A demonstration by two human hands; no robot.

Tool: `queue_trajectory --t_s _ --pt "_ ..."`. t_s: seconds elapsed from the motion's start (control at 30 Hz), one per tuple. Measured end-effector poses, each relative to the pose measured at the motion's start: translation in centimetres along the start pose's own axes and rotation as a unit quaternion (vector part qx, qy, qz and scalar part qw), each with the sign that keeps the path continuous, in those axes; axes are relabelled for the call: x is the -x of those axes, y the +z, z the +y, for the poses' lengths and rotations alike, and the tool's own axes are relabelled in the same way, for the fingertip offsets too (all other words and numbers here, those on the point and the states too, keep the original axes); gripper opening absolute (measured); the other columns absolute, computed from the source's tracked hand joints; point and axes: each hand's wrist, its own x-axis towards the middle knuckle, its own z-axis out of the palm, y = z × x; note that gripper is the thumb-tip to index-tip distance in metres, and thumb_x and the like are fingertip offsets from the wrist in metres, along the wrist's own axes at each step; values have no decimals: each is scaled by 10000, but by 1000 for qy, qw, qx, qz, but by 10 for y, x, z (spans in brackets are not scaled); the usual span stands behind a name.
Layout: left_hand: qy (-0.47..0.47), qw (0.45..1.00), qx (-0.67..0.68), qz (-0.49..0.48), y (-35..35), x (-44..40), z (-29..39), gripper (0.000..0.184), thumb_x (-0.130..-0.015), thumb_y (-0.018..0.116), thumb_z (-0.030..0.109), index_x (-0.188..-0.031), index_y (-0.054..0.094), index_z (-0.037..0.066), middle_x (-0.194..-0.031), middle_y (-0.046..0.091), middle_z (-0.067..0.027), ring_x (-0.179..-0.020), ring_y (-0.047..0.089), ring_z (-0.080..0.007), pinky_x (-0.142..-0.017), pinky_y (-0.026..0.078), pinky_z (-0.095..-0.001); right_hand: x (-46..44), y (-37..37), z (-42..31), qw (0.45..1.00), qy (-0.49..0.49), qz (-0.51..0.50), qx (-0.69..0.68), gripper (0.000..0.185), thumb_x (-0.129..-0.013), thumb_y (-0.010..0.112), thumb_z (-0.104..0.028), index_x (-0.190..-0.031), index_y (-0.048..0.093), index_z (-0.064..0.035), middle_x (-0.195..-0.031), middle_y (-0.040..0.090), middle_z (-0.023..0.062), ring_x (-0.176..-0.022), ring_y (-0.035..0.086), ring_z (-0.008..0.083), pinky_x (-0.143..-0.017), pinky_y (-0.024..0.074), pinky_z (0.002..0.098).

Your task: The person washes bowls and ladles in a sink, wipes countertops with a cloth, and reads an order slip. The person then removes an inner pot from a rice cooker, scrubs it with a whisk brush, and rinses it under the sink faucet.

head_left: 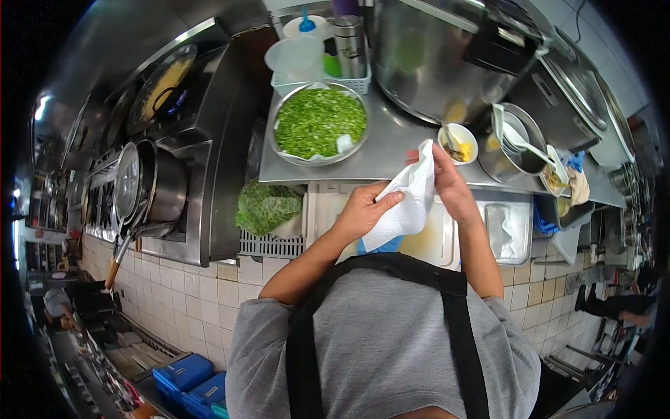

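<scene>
A white paper towel [405,202] hangs in front of my chest, above the counter's near edge. My left hand [366,213] is closed on its left side, the thumb pressed over the front. My right hand [452,185] is at the towel's upper right edge, its fingertips partly behind the paper and slightly blurred. Just beyond the hands, a steel bowl [280,148] heaped with chopped green onion [319,122] stands on the steel counter [391,160]. Close to my right fingers is a small white bowl [469,133] with yellow food and a spoon.
Behind stands a large steel pot [433,63]. To the right, a steel container [506,164] holds ladles. A bag of greens [269,209] lies below the counter. At left, pots [164,185] and a wok [164,84] sit on stoves. Another person's leg [614,304] shows far right.
</scene>
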Motion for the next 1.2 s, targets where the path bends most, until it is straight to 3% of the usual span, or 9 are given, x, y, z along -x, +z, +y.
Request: queue_trajectory --t_s 0.03,0.13,0.33,0.4,0.57,0.7,0.9,1.0,1.2 --pt "65 996 -59 -10 -15 0 4 261 -892 562 224 -1003 620 -5 -813 624 -6 -721 552 -59 -628 451 -223 -9 11 1 997 48 -23 60 687 -747 699 -335 -1292 400 -43 -1106 558 45 -1000 527 146 -883 397 274" --pt "-34 991 97 91 -46 14 26 268 -887 571 222 -1015 619 -8 -862 633 -22 -746 569 -72 -646 463 -223 -39 41 18 993 109 39 28 582 -741 725 -153 -1239 449 -30 -1071 567 37 -972 528 119 -862 425 270" --pt "41 954 115 273 -140 1 48 286 -869 591 201 -996 616 -54 -868 639 -55 -737 571 -87 -644 469 -238 -116 77 13 977 64 82 186 489 -790 659 -173 -1201 458 -2 -1061 583 110 -944 554 157 -816 447 284" --pt "54 948 -27 313 -176 -14 55 297 -855 592 207 -944 608 -76 -799 639 -69 -712 542 -82 -635 457 -250 -149 85 19 938 9 96 334 455 -811 623 -177 -1205 458 -17 -1045 595 147 -963 567 194 -814 452 300" --pt "126 826 -428 345 -250 -69 21 340 -813 593 273 -998 609 -12 -859 625 -231 -780 637 -324 -697 481 -405 -201 86 58 814 17 107 571 471 -815 595 -203 -1243 421 -112 -969 611 240 -894 600 359 -763 466 411" --pt "-53 808 -520 272 -242 -78 31 428 -793 613 294 -1078 564 -22 -957 607 -232 -904 586 -377 -753 458 -453 -203 87 74 705 40 73 704 512 -797 593 -201 -1261 394 -118 -917 625 204 -819 615 362 -691 479 454" --pt "175 738 -589 279 -229 -75 37 487 -794 607 229 -1197 480 -11 -1263 445 -206 -1165 416 -344 -906 384 -406 -193 89 75 622 -76 72 776 539 -781 602 -196 -1270 405 -86 -1120 559 168 -987 563 318 -829 432 441" --pt "216 740 -633 78 -228 -85 14 546 -820 583 252 -1264 403 -9 -1234 461 -183 -1188 390 -341 -958 353 -402 -197 90 83 598 -144 -5 789 570 -772 607 -219 -1285 403 -77 -1256 472 162 -1131 466 307 -954 341 437" --pt "43 736 -675 -21 -215 -87 2 999 -687 525 696 -1353 292 -11 -1435 224 -194 -1350 149 -326 -1072 145 -462 -191 82 103 611 -13 -130 780 695 -790 558 -412 -1366 320 -103 -1443 224 160 -1330 217 308 -1078 171 443"
